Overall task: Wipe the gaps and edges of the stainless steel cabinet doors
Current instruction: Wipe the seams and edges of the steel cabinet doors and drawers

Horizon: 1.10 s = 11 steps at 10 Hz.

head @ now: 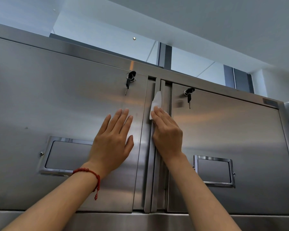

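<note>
Right hand: your right hand (167, 130) lies flat over a white wipe (156, 101), fingers together, pressing it onto the upright strip between the two doors; the wipe's free end sticks up past your fingertips.
Left hand: your left hand (114, 139) is spread open, palm flat on the left door (57, 100), holding nothing.
Where the work is: the centre gap (158, 172) runs from the top rail down to the bottom ledge, with the right door (223, 130) just beside it.
Doing it well: I'd judge you are in the upper part of the gap. Fold the wipe over a fingertip so it reaches into the groove, keep steady pressure, and follow the seam in one line.
Caution: the keys (129, 80) hanging in the left lock sit near your stroke; steer around them.
Surfaces: brushed steel, smooth and reflective, with sharp folded edges and recessed rectangular handles (213, 170); the wipe looks thin and soft.
</note>
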Available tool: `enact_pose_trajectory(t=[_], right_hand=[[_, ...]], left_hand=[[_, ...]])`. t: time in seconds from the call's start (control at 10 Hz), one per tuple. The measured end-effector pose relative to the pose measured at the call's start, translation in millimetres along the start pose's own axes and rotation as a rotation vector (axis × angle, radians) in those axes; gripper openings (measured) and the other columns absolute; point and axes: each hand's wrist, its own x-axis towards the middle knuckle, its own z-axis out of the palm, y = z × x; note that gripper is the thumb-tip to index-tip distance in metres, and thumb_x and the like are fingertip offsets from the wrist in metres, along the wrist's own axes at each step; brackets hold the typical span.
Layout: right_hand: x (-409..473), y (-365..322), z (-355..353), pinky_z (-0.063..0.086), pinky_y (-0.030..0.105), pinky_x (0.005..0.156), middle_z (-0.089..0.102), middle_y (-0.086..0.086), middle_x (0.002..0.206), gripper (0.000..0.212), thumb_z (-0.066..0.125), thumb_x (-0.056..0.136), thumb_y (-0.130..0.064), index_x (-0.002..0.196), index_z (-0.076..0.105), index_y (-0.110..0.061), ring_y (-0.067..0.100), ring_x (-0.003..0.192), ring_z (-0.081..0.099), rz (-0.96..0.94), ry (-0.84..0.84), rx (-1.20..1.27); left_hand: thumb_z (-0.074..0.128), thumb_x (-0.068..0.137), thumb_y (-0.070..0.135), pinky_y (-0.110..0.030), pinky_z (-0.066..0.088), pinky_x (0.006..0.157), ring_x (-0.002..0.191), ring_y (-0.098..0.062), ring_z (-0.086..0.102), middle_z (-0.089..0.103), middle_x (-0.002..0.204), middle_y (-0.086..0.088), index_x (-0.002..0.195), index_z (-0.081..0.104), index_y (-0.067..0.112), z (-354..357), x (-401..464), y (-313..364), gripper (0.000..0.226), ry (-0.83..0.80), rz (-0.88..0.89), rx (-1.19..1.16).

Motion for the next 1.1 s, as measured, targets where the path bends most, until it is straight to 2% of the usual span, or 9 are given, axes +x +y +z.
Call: enact_pose_trajectory(t=[0.6, 0.7, 0.8, 1.0, 1.1], right_hand=[[-41, -18, -18, 0.056, 0.044, 0.084, 0.067, 0.021, 0.109, 0.031, 0.074, 0.071, 0.011, 0.102, 0.071, 0.006, 0.032, 0.102, 0.065, 0.006, -0.028, 0.015], [-48, -22, -22, 0.055, 0.044, 0.086, 0.067, 0.021, 0.109, 0.028, 0.07, 0.075, 0.01, 0.103, 0.07, 0.005, 0.032, 0.103, 0.065, 0.005, -0.043, -0.002], [-52, -26, -25, 0.054, 0.043, 0.087, 0.067, 0.021, 0.109, 0.024, 0.054, 0.086, 0.0, 0.102, 0.071, 0.005, 0.031, 0.102, 0.065, 0.003, -0.036, -0.018], [-55, -31, -33, 0.054, 0.044, 0.086, 0.068, 0.02, 0.108, 0.021, 0.061, 0.083, 0.004, 0.101, 0.071, 0.005, 0.032, 0.101, 0.066, 0.017, -0.069, -0.031], [-55, -36, -38, 0.052, 0.04, 0.087, 0.069, 0.017, 0.106, 0.024, 0.055, 0.083, 0.004, 0.099, 0.073, 0.003, 0.03, 0.099, 0.067, 0.041, -0.079, -0.05]], left_hand=[[0.031, 0.09, 0.03, -0.053, 0.034, 0.106, 0.132, -0.036, 0.039, 0.042, 0.141, -0.022, 0.133, 0.048, -0.003, -4, 1, 2, 0.057, -0.028, -0.005, -0.003], [0.03, 0.09, 0.03, -0.053, 0.034, 0.107, 0.132, -0.036, 0.039, 0.042, 0.141, -0.023, 0.133, 0.048, -0.003, -6, -1, 4, 0.057, -0.044, -0.006, -0.013], [0.031, 0.09, 0.029, -0.053, 0.034, 0.106, 0.13, -0.038, 0.04, 0.044, 0.139, -0.024, 0.132, 0.048, -0.004, -7, -6, 5, 0.056, -0.049, -0.002, -0.024], [0.031, 0.089, 0.029, -0.054, 0.034, 0.106, 0.13, -0.039, 0.04, 0.043, 0.139, -0.025, 0.131, 0.05, -0.004, -13, -15, 8, 0.057, -0.073, -0.013, -0.069], [0.04, 0.088, 0.026, -0.054, 0.034, 0.105, 0.129, -0.04, 0.041, 0.045, 0.138, -0.025, 0.128, 0.052, -0.003, -14, -23, 11, 0.051, -0.062, -0.014, -0.092]])
